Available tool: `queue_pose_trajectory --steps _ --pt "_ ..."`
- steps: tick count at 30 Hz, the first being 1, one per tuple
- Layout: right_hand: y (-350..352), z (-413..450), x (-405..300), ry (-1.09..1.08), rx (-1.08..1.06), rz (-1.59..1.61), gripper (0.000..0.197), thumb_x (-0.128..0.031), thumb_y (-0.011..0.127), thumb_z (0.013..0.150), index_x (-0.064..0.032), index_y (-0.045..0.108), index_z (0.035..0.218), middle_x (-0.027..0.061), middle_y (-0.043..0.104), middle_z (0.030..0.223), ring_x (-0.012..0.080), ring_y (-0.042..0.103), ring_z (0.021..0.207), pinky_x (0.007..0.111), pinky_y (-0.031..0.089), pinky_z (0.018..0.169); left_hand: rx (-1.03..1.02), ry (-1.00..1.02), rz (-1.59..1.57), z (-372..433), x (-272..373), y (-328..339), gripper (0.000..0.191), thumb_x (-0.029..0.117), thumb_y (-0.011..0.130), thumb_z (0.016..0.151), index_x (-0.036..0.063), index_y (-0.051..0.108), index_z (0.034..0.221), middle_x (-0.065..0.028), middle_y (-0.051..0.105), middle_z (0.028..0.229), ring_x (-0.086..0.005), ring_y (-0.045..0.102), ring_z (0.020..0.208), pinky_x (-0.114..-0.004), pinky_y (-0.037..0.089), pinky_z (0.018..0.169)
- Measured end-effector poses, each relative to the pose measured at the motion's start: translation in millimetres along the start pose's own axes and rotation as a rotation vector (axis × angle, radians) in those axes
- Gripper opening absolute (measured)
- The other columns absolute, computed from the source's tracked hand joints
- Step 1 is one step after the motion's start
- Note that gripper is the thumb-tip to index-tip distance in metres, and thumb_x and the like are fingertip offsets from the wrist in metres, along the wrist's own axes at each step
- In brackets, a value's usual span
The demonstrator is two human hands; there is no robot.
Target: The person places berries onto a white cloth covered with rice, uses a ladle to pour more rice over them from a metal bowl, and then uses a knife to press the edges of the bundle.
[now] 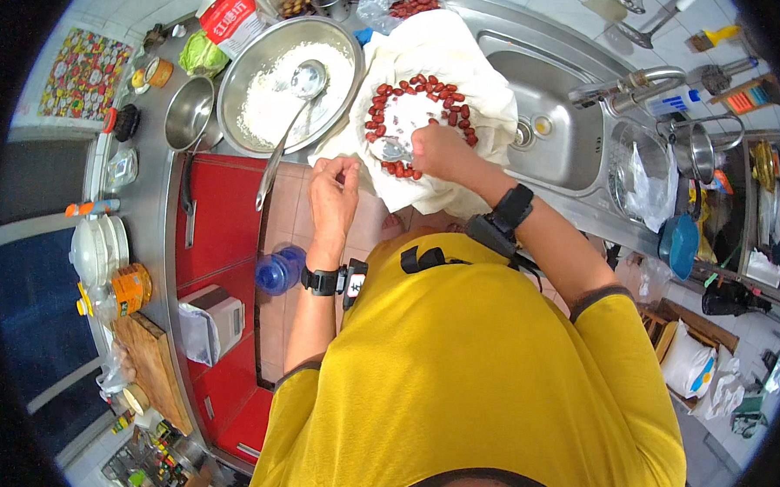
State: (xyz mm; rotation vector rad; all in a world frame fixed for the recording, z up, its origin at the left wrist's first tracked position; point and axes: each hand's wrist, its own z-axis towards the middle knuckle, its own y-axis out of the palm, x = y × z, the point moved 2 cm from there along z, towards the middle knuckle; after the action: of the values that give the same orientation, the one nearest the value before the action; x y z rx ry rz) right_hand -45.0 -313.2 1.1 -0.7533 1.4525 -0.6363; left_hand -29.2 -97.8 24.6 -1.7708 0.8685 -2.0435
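A round bed of white rice-like grains lies on a cream cloth, ringed by red dates. My right hand grips a metal spoon, whose bowl is low over the left part of the white layer. Near the cloth's lower left edge is my left hand, its fingers curled together; whether something small is between them cannot be told. On the left a wide steel bowl holds white grains and a large ladle, its handle hanging over the rim.
A steel sink with a faucet is at right. More dates in plastic lie behind the cloth. A steel pot, a cabbage and a red-and-white bag stand at left. A blue water jug is on the floor.
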Motion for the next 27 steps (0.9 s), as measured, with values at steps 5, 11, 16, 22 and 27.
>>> queue_pose_trajectory --steps 5,11,16,22,27 --pt "-2.4 14.0 11.6 0.02 0.058 0.039 0.008 -0.012 0.064 0.068 -0.0063 0.06 0.064 0.0168 0.062 0.067 0.0356 0.062 0.065 0.043 0.05 0.064 -0.021 0.006 -0.048 0.4 10.7 -2.3 0.013 0.012 0.065 0.089 0.0003 0.069 0.091 -0.0084 0.056 0.081 -0.0172 0.055 0.071 -0.029 0.046 0.067" --pt "-9.6 55.8 27.6 0.2 0.208 -0.016 0.014 -0.017 0.068 0.068 -0.0048 0.062 0.063 0.0148 0.065 0.066 0.0305 0.064 0.065 0.041 0.052 0.064 -0.028 0.036 -0.036 3.9 5.4 -2.5 0.012 0.011 0.065 0.089 0.0009 0.069 0.091 -0.0085 0.057 0.081 -0.0178 0.055 0.072 -0.029 0.046 0.067" --pt "-10.8 57.4 15.8 0.261 -0.021 -0.022 0.022 -0.02 0.061 0.072 0.001 0.068 0.071 0.0213 0.066 0.08 0.0373 0.066 0.081 0.044 0.054 0.076 -0.019 0.037 -0.051 -0.2 -4.9 -2.6 0.011 0.011 0.065 0.089 0.001 0.07 0.092 -0.0085 0.057 0.081 -0.0168 0.056 0.07 -0.029 0.047 0.066" --pt "10.7 55.5 24.0 0.087 0.157 -0.142 0.016 -0.018 0.069 0.068 -0.005 0.06 0.066 0.0169 0.063 0.076 0.0351 0.061 0.077 0.045 0.05 0.072 -0.021 0.062 -0.035 1.2 -9.7 1.5 0.011 0.008 0.065 0.086 0.0012 0.07 0.092 -0.0109 0.054 0.075 -0.0204 0.055 0.066 -0.033 0.046 0.062" --pt "7.1 56.3 15.9 0.113 0.142 0.035 0.017 -0.018 0.068 0.068 -0.003 0.06 0.064 0.0188 0.062 0.074 0.0363 0.061 0.075 0.043 0.05 0.07 -0.048 0.011 -0.037 0.3 -9.0 -1.0 0.013 0.011 0.065 0.088 0.0012 0.071 0.093 -0.0086 0.056 0.081 -0.0162 0.056 0.069 -0.029 0.046 0.066"
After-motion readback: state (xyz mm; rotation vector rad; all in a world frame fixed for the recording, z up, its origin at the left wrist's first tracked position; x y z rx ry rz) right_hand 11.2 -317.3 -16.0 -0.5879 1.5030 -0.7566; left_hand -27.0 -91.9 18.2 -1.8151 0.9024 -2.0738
